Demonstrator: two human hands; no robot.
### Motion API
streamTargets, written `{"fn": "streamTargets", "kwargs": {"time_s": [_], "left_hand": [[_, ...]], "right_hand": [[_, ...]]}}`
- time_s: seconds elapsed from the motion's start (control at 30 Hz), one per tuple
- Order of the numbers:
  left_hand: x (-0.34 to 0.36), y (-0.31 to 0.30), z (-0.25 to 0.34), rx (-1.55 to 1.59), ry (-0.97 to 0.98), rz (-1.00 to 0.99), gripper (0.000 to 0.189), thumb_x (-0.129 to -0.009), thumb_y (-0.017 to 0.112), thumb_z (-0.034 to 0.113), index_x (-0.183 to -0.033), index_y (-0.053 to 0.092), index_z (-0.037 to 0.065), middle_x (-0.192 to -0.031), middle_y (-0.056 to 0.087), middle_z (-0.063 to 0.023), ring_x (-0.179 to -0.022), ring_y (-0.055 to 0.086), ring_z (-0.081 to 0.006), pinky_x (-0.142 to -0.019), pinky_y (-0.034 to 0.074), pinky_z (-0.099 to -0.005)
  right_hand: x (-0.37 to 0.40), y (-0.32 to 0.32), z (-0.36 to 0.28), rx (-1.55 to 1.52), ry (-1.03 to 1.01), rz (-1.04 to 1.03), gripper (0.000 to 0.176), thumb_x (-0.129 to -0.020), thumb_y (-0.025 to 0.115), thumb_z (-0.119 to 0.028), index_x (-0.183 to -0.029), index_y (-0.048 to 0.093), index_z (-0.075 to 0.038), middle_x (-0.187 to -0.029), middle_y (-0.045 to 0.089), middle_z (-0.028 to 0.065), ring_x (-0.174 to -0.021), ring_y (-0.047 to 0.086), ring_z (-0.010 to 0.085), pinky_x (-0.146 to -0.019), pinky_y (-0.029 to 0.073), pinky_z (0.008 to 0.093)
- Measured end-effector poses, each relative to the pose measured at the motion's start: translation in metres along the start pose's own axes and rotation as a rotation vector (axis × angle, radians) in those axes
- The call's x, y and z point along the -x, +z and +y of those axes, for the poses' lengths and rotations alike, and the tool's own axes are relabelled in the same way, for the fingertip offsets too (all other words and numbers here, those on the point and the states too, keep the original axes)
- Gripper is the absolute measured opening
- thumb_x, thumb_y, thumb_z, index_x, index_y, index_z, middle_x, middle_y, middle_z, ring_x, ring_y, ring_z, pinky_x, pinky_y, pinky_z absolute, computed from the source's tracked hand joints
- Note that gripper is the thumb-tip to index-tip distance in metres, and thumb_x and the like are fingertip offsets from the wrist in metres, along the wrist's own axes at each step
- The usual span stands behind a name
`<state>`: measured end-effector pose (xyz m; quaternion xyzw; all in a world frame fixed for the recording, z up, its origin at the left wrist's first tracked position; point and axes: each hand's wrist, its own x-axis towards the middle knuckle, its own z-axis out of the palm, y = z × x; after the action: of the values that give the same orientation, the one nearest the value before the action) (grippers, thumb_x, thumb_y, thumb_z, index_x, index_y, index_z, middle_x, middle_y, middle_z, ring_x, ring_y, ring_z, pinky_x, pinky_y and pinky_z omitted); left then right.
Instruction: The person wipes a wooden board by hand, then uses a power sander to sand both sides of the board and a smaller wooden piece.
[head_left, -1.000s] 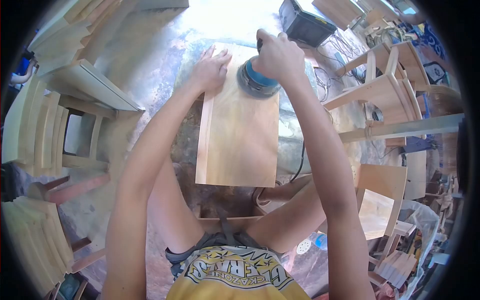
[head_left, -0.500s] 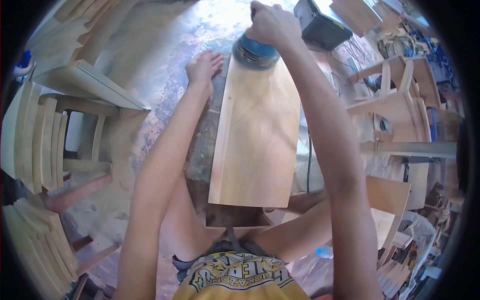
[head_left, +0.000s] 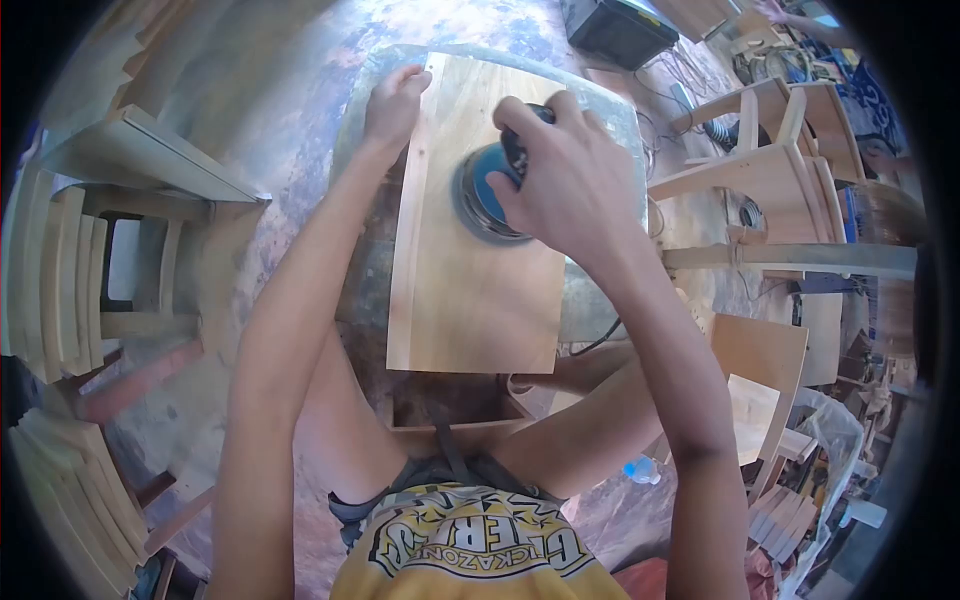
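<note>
A pale wooden board (head_left: 480, 310) lies lengthwise in front of me on a worn work surface (head_left: 370, 255). My right hand (head_left: 575, 175) is wrapped around the top of a blue electric sander (head_left: 487, 190), which rests flat on the board's middle. Up at the far left edge of the board, my left hand (head_left: 397, 105) is closed with its thumb along the edge. Its other fingers are partly hidden, but it seems to grip the board there.
Stacked wooden furniture parts (head_left: 75, 280) stand on the left. A black bin (head_left: 620, 35) is at the back right, near loose cables. Wooden chair frames (head_left: 750, 150) stand to the right. A plastic bottle (head_left: 642, 470) lies on the floor by my right leg. Another person's arm (head_left: 815, 28) shows far right.
My right hand has brought the sander from the board's far end back to its middle. My left hand, open beside the board before, is now closed on its edge. The view has shifted.
</note>
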<state>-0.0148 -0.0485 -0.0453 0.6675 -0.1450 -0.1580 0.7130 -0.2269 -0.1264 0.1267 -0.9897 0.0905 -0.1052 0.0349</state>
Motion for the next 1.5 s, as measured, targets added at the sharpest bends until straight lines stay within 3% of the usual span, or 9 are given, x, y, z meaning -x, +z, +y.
{"fn": "streamTargets", "kwargs": {"time_s": [0.17,0.27,0.4,0.6,0.67,1.2,1.4,1.47,1.5], "left_hand": [[0.011,0.012,-0.008,0.057,0.093,-0.018,0.056,-0.091,0.07,0.028,-0.136,0.061,-0.004,-0.128,0.07,-0.02,-0.122,0.066,-0.0267,-0.107,0.048,-0.0352],[0.014,0.006,-0.011,-0.394,0.257,-0.148,0.096,-0.075,0.086,0.036,-0.151,0.043,-0.003,-0.15,0.05,-0.0271,-0.14,0.051,-0.0354,-0.117,0.041,-0.0406],[0.016,0.014,0.0,-0.674,0.348,-0.144,0.109,-0.072,0.088,0.041,-0.155,0.034,-0.005,-0.162,0.032,-0.0287,-0.15,0.035,-0.0379,-0.122,0.035,-0.0416],[-0.001,0.028,0.002,-0.946,0.503,-0.097,0.081,-0.094,0.065,0.031,-0.154,0.031,-0.011,-0.164,0.026,-0.0302,-0.156,0.022,-0.0395,-0.128,0.018,-0.0452],[0.015,0.029,0.013,-1.429,0.593,-0.237,0.069,-0.099,0.053,0.025,-0.154,0.031,-0.011,-0.163,0.027,-0.0321,-0.156,0.02,-0.0413,-0.129,0.014,-0.0495],[0.28,0.006,0.05,-1.204,0.529,-0.691,0.088,-0.1,0.049,0.05,-0.155,0.025,-0.014,-0.164,0.022,-0.0323,-0.157,0.012,-0.0433,-0.129,0.007,-0.0489],[0.367,-0.027,0.047,-0.735,0.686,-0.966,0.083,-0.096,0.062,0.044,-0.15,0.034,-0.013,-0.149,0.048,-0.0307,-0.142,0.045,-0.0432,-0.121,0.033,-0.0512],[0.381,-0.035,0.051,-0.296,-0.385,-0.787,0.071,-0.097,0.065,0.036,-0.147,0.041,-0.009,-0.14,0.057,-0.0292,-0.134,0.055,-0.0378,-0.114,0.043,-0.0485],[0.383,-0.034,0.04,-0.299,-0.387,-0.787,0.071,-0.097,0.065,0.036,-0.147,0.041,-0.009,-0.14,0.057,-0.0292,-0.134,0.055,-0.0378,-0.114,0.043,-0.0485]], "right_hand": [[-0.02,0.005,0.04,0.09,0.073,0.044,0.042,-0.078,0.079,-0.032,-0.115,0.065,-0.019,-0.103,0.066,0.0159,-0.094,0.07,0.0383,-0.08,0.057,0.0475],[-0.055,0.01,0.069,0.137,0.162,0.039,0.046,-0.077,0.078,-0.036,-0.118,0.066,-0.019,-0.108,0.067,0.0176,-0.097,0.07,0.0395,-0.082,0.057,0.0479],[-0.101,0.028,0.105,0.21,0.256,0.013,0.054,-0.077,0.077,-0.04,-0.127,0.065,-0.022,-0.12,0.067,0.021,-0.107,0.069,0.0406,-0.089,0.057,0.0482],[-0.151,0.022,0.11,0.174,0.388,-0.019,0.062,-0.076,0.074,-0.038,-0.135,0.061,-0.025,-0.129,0.063,0.0232,-0.116,0.066,0.0423,-0.097,0.056,0.0484],[-0.152,0.022,0.104,0.203,0.384,0.035,0.05,-0.077,0.072,-0.028,-0.125,0.065,-0.02,-0.118,0.067,0.0214,-0.11,0.068,0.0402,-0.088,0.059,0.0455],[-0.027,0.002,0.023,0.057,0.139,-0.071,0.05,-0.07,0.076,-0.026,-0.118,0.066,-0.02,-0.109,0.066,0.0198,-0.095,0.069,0.0401,-0.076,0.059,0.0454],[0.066,-0.014,-0.003,-0.009,0.045,0.004,0.047,-0.071,0.072,-0.017,-0.117,0.065,-0.019,-0.104,0.063,0.021,-0.09,0.067,0.0413,-0.068,0.058,0.0473],[0.097,-0.02,-0.01,-0.03,0.022,0.017,0.043,-0.073,0.072,-0.015,-0.116,0.065,-0.018,-0.104,0.062,0.0201,-0.089,0.065,0.0397,-0.067,0.056,0.0484],[0.112,-0.025,-0.012,-0.033,0.023,0.017,0.043,-0.073,0.072,-0.015,-0.116,0.065,-0.018,-0.104,0.062,0.0201,-0.089,0.065,0.0397,-0.067,0.056,0.0484]]}}
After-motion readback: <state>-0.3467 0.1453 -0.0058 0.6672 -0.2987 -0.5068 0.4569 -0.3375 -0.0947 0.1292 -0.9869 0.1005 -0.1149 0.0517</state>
